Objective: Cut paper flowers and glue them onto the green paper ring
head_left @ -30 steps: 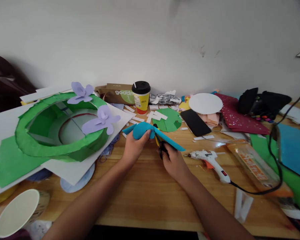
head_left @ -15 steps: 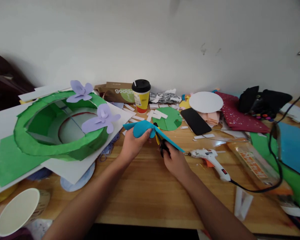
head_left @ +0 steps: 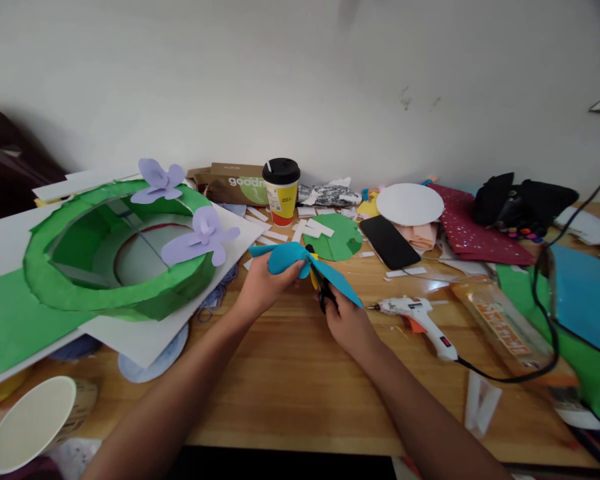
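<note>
On the near side of the yellow cup (head_left: 282, 197), the left hand (head_left: 263, 284) is pinching the blue paper (head_left: 286, 257), and the right hand (head_left: 349, 323) is gripping scissors (head_left: 324, 293) (their blades are touching the paper). To the cup's near right, a glue gun (head_left: 420, 317) is lying.

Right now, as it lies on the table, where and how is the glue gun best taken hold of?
Likely by the handle of the glue gun, from the near side, with the right hand if it sets down the scissors: the handle slants toward the near right, the nozzle points left, and the cord leaves the handle's end.
</note>
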A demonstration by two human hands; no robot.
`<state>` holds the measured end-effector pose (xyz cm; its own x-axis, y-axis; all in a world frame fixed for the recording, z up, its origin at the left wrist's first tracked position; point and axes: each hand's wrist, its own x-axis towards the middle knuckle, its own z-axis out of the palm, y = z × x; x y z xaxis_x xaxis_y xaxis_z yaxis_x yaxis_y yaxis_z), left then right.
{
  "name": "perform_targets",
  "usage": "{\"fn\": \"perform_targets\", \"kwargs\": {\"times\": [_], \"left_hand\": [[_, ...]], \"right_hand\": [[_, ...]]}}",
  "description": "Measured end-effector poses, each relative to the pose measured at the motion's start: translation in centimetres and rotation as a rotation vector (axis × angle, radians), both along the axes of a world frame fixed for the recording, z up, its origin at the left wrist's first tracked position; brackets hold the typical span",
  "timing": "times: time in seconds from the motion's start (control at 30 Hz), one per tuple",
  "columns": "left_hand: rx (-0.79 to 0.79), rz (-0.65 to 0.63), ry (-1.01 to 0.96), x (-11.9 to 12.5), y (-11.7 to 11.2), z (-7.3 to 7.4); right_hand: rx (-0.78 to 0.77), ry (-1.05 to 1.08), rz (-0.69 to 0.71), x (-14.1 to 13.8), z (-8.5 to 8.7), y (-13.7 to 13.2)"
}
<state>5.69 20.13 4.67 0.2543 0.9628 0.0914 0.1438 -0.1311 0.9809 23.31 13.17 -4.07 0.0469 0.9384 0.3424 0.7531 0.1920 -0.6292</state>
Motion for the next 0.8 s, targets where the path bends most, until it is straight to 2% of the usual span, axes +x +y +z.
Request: {"fn": "perform_targets", "kwargs": {"times": [0.2, 0.57, 0.8], "left_hand": [[0.051, 0.033, -0.063, -0.3, 0.3, 0.1], [0.076, 0.091, -0.071, 0.4, -0.4, -0.2], [0.031, 0.135, -0.173, 0.9, -0.6, -1.5]], "right_hand": [[-0.016, 0.038, 0.05, -0.1, 0.3, 0.0], [-0.125, 0.102, 0.036, -0.2, 0.3, 0.0], [0.03, 0.002, -0.015, -0.3, -0.1, 0.1]]}}
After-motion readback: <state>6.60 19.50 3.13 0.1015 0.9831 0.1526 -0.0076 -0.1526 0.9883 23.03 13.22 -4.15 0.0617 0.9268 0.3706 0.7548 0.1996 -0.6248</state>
